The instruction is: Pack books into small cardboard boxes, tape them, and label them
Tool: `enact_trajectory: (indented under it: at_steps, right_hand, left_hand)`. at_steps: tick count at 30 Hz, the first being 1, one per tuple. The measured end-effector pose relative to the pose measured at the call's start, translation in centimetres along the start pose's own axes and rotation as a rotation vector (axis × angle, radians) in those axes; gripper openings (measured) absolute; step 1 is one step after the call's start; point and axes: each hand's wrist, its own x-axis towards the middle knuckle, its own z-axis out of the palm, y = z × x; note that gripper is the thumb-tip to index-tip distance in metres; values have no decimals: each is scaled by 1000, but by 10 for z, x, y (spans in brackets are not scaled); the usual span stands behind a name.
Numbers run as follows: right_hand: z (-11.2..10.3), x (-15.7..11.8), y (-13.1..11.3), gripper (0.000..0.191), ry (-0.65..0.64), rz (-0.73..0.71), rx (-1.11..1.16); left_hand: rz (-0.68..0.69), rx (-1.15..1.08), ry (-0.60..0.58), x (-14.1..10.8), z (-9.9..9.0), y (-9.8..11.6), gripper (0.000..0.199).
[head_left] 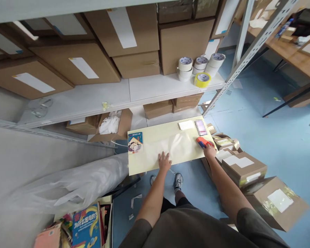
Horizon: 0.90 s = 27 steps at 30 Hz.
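Observation:
My left hand (164,161) lies with its fingers spread on a clear plastic sheet (179,143) over the pale yellow tabletop (142,167). At the table's right end my right hand (210,151) is closed round a red and blue tape dispenser (202,141). A blue-covered book (135,142) lies at the left end of the table. Near the back right edge are a white paper pad (186,125) and a pinkish, blurred item (200,127).
Metal shelves (98,94) with cardboard boxes and tape rolls (202,79) stand ahead. Taped boxes (244,167) line the floor at right. Plastic wrap (80,186) and a box of books (86,225) are at left.

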Motion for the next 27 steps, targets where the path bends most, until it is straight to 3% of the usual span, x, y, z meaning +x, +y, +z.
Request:
enact_trajectory:
  at_steps: [3,6,8,11,14,16,18,20,23,27]
  right_hand:
    - [17,-20,-36,54,73,-174,55]
    - [48,-55,-103,65,-177,-531,126]
    - [71,-78,-147,77,-338,-663,124]
    - [96,-100,-190,81,-495,-624,37]
    - [106,-105,-201,77,-479,-564,-56]
    - [106,-105,-206,71,-406,-597,-30]
    - [105,-106,-223,63,-353,-690,76]
    - [106,-108,-255,59,-348,-795,196]
    - [114,-111,-327,58,-387,-851,276]
    - [135,-116,-416,60,-460,-788,178]
  left_hand:
    - [14,-7,46,-4,-3,11,82]
    - [-73,-24,189,-9,-10,3,85]
    - [-197,-40,248,-12,-16,-14,84]
    - [-279,-74,123,-18,-28,-50,82]
    - [-146,-106,-8,-22,-48,-92,80]
    - [-97,-137,69,-20,-69,-120,76]
    - [-133,-191,204,-11,-94,-147,69]
    - [-157,-261,286,5,-120,-174,68]
    - [-236,-381,337,36,-150,-212,68]
    - [-351,-562,262,73,-166,-254,56]
